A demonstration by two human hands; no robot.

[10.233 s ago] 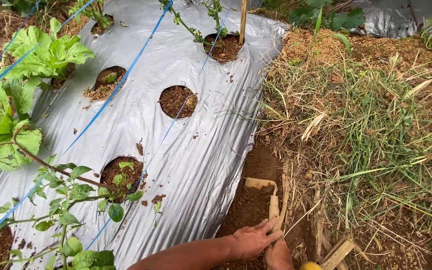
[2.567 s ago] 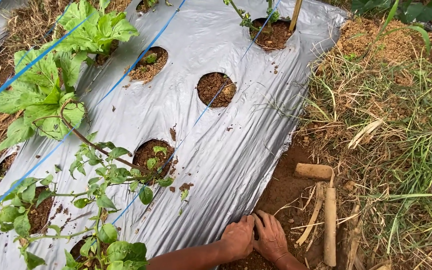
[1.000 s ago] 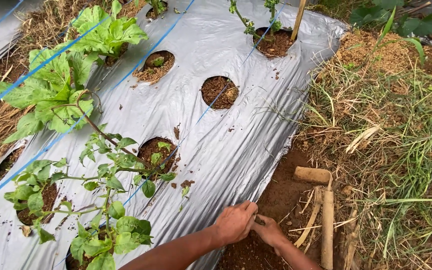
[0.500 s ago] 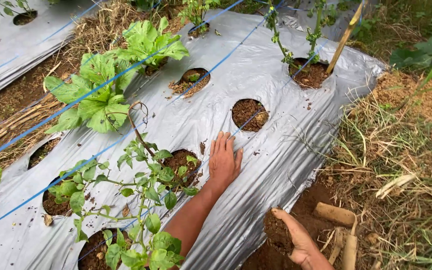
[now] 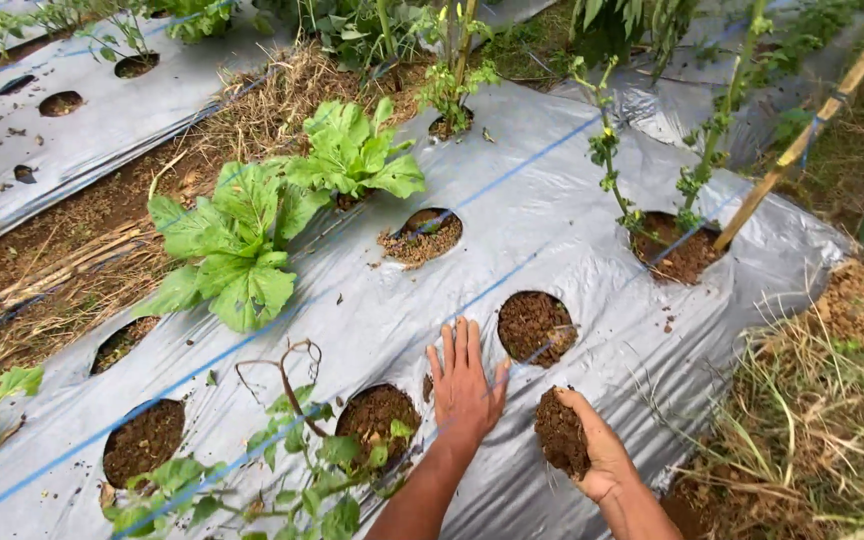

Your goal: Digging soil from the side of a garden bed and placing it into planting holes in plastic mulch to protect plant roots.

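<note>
On silver plastic mulch sheet (image 5: 592,250): left hand (image 5: 464,385) flat, fingers spread; right hand (image 5: 592,450) cupped under crumbly, loose brown soil clump (image 5: 562,432), needing support from below.

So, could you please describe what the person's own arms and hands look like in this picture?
Both forearms are bare: no sleeves, gloves, watch or rings show. The left hand looks clean apart from faint dust, with short nails. The right hand is smeared with brown soil on the palm and fingers. Both arms enter from the bottom edge, so nothing above the forearms is in view.

two bare forearms, no sleeves; right hand (image 5: 592,450) soil-smeared (palm mostly).
</note>
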